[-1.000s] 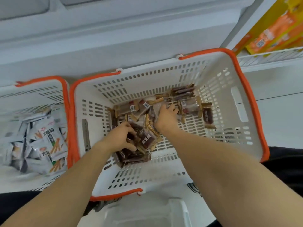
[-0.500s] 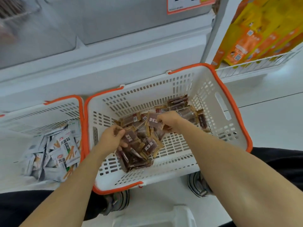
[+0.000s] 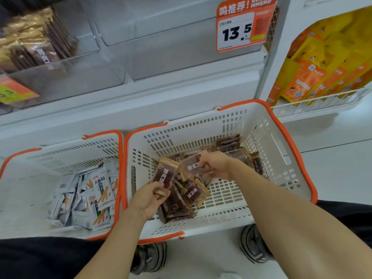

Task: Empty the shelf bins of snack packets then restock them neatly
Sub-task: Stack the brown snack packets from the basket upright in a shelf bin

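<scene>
Nearby, white packets [image 3: 94, 196] fill the left basket [image 3: 60, 156].

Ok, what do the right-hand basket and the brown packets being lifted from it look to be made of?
The basket looks like moulded white plastic, matte, with slotted walls and an orange rim. The packet in the left hand, packet, and the one in the right hand, packet, seem to be clear glossy film with gold-coloured crimped ends; the brown contents show through.
</scene>
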`<move>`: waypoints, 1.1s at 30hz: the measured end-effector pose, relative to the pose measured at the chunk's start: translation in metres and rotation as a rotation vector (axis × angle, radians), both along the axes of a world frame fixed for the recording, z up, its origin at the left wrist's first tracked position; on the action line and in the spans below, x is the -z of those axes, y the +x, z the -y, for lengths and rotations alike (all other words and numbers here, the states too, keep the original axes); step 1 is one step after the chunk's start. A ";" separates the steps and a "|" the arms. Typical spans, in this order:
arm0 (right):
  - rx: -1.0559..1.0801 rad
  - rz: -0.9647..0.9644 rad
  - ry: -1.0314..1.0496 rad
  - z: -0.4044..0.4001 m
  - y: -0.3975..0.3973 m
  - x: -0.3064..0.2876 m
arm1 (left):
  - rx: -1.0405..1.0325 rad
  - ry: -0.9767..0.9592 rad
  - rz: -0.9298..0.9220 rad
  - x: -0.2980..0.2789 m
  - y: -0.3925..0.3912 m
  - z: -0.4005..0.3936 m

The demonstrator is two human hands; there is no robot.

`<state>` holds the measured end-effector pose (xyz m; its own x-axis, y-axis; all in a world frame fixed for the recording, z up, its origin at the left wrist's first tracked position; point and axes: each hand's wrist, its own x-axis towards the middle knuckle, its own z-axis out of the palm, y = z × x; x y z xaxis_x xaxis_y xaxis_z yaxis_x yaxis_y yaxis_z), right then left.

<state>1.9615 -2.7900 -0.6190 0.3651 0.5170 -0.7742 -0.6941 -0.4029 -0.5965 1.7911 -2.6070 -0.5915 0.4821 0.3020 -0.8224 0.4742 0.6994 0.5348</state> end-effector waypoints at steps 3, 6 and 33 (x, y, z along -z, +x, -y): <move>0.061 0.030 -0.023 0.005 0.006 -0.001 | 0.029 0.041 -0.062 0.009 -0.001 0.001; 0.079 0.050 0.020 0.009 0.013 0.001 | 0.051 0.056 -0.074 0.015 0.001 0.003; -0.628 0.466 -0.437 -0.017 -0.017 0.040 | 0.294 0.231 -0.128 0.033 -0.011 0.000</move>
